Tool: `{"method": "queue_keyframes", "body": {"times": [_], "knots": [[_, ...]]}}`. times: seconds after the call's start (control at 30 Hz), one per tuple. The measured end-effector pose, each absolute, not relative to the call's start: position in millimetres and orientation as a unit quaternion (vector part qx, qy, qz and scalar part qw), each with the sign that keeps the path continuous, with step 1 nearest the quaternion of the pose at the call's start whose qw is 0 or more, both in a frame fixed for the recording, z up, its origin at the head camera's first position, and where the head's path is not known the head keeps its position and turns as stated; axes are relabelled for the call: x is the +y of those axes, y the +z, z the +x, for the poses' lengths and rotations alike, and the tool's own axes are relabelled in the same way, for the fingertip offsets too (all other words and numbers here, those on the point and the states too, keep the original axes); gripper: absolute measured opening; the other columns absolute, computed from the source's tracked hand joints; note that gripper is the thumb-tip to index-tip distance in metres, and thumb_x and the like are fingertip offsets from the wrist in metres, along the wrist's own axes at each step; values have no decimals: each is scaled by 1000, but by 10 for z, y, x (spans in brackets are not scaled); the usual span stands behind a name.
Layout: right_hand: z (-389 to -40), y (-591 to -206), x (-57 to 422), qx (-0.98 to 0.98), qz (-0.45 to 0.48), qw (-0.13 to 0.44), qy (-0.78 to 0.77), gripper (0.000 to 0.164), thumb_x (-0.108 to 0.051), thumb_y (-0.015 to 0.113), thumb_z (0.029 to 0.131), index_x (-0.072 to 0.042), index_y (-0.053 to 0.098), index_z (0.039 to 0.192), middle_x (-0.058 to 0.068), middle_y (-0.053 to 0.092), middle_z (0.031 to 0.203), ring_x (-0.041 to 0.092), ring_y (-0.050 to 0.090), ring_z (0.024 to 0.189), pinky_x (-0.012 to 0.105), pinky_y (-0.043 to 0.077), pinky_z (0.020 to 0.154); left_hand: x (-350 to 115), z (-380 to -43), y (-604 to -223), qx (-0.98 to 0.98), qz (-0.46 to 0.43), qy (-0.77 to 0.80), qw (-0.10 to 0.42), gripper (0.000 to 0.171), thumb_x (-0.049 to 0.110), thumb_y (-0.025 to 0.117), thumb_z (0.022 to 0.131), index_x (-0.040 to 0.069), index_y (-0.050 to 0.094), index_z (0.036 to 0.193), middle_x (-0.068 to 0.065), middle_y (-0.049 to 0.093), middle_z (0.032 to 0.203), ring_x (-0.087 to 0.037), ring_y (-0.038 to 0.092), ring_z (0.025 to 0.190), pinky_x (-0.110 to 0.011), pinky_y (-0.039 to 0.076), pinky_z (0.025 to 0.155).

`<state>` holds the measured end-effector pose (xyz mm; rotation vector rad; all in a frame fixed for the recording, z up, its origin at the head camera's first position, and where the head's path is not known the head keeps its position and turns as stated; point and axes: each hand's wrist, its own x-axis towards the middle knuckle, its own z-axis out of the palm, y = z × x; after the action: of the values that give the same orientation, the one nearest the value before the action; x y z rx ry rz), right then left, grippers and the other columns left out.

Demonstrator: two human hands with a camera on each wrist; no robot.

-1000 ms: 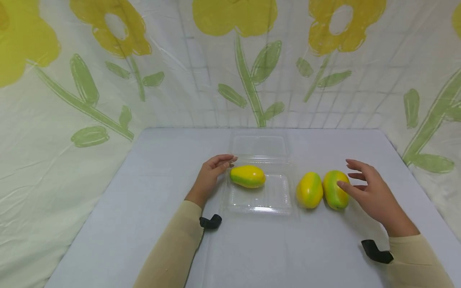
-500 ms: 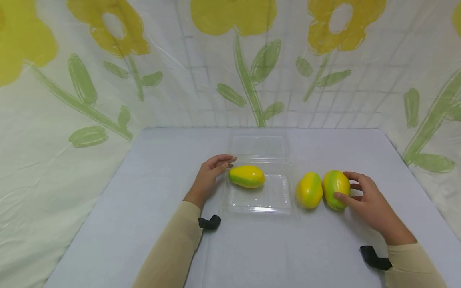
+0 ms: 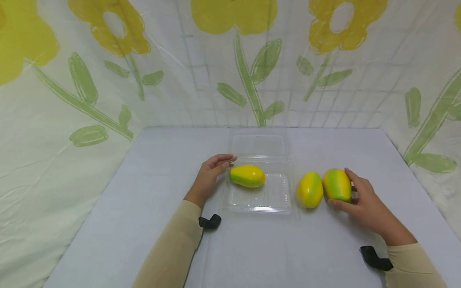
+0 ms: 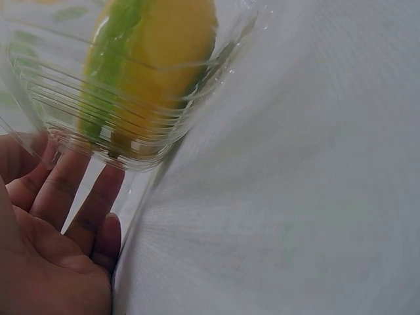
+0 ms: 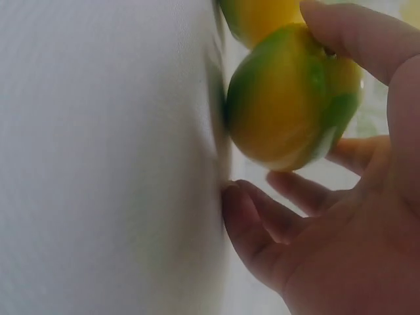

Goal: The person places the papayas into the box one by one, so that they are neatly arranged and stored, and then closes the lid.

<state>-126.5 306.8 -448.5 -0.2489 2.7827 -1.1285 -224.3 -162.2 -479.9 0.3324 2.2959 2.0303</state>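
Head camera view: beige sleeves (image 3: 173, 240) reach in over a pale surface (image 3: 252, 252), a black device (image 3: 210, 222) at the left wrist and a matching unit (image 3: 376, 258) at the right. A person's right hand (image 3: 363, 204) grasps the outermost fruit (image 3: 336, 185), yellow with a green stripe, thumb on its near side and fingers around its outer side. Just beside it sits the middle fruit (image 3: 309, 190), similarly coloured, to the right of a clear container (image 3: 277, 192). The left hand (image 3: 210, 172) pinches the container's left edge near the hinge, fingertips close to a third fruit (image 3: 247, 176) lying on its side inside the base. Beyond, the transparent lid (image 3: 259, 146) is folded back flat. Behind everything hangs a white cloth (image 3: 169, 112) printed with yellow flowers (image 3: 234, 18).
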Motion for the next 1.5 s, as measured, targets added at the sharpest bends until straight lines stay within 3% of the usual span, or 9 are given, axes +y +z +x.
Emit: {"method": "queue_keyframes", "body": {"times": [0.2, 0.33, 0.43, 0.5, 0.7, 1.13, 1.23, 1.33, 1.5], "knots": [[-1249, -4484, 3107, 925, -88, 31, -368, 96, -22, 79, 102, 1, 16, 171, 39, 28, 158, 55, 46, 127, 14, 45, 82, -1621, -2242, -4796, 745, 109, 657, 26, 28, 22, 62, 112, 20, 72, 138, 6, 74, 136, -17, 64, 130, -48, 36, 122], [-1236, -4484, 3122, 926, -101, -14, -362, 77, -11, 73, 103, -1, 33, 168, 36, 34, 156, 52, 42, 129, 43, 48, 91, -1624, -2251, -4809, 743, 115, 659, 24, 28, 21, 62, 112, 20, 73, 138, 5, 74, 136, -17, 64, 131, -46, 37, 121], [-1238, -4489, 3125, 924, -99, -26, -368, 71, -9, 71, 104, 0, 38, 166, 36, 36, 157, 54, 38, 134, 69, 40, 93, -1626, -2255, -4820, 741, 117, 661, 25, 28, 21, 62, 112, 20, 73, 138, 5, 74, 136, -18, 65, 130, -46, 38, 120], [-1243, -4491, 3129, 923, -93, -29, -372, 69, -10, 71, 104, 0, 40, 165, 36, 37, 157, 56, 37, 136, 74, 36, 96, -1628, -2255, -4823, 740, 118, 661, 25, 28, 22, 62, 112, 20, 72, 138, 5, 74, 136, -18, 65, 130, -46, 39, 120], [-1253, -4483, 3136, 932, -63, -45, -355, 68, -14, 73, 106, 4, 40, 163, 39, 39, 156, 56, 41, 132, 65, 41, 90, -1629, -2250, -4822, 738, 121, 663, 25, 29, 23, 63, 112, 18, 72, 139, 4, 73, 137, -20, 66, 128, -46, 39, 120], [-1263, -4475, 3159, 928, -33, -52, -366, 72, -19, 72, 107, 9, 35, 163, 41, 37, 156, 55, 42, 127, 64, 46, 90, -1626, -2262, -4830, 738, 122, 663, 20, 30, 20, 62, 112, 15, 71, 140, 1, 73, 137, -22, 66, 129, -47, 39, 120], [-1256, -4469, 3156, 930, -37, -60, -361, 69, -18, 72, 107, 8, 39, 162, 39, 40, 155, 53, 43, 128, 38, 49, 89, -1625, -2260, -4830, 737, 124, 664, 20, 30, 21, 62, 112, 16, 71, 140, 2, 73, 137, -21, 66, 128, -45, 40, 119], [-1247, -4453, 3146, 929, -41, -69, -363, 67, -16, 73, 107, 7, 41, 161, 38, 41, 154, 53, 44, 130, 15, 41, 82, -1623, -2254, -4826, 737, 124, 665, 20, 29, 21, 62, 112, 16, 71, 140, 3, 73, 137, -21, 66, 128, -45, 40, 119], [-1236, -4421, 3121, 927, -38, -75, -366, 67, -16, 73, 107, 6, 42, 162, 38, 42, 154, 52, 45, 129, 6, 34, 76, -1623, -2252, -4825, 736, 122, 666, 20, 30, 20, 63, 112, 15, 71, 140, 1, 73, 137, -23, 65, 130, -47, 39, 120]]}}
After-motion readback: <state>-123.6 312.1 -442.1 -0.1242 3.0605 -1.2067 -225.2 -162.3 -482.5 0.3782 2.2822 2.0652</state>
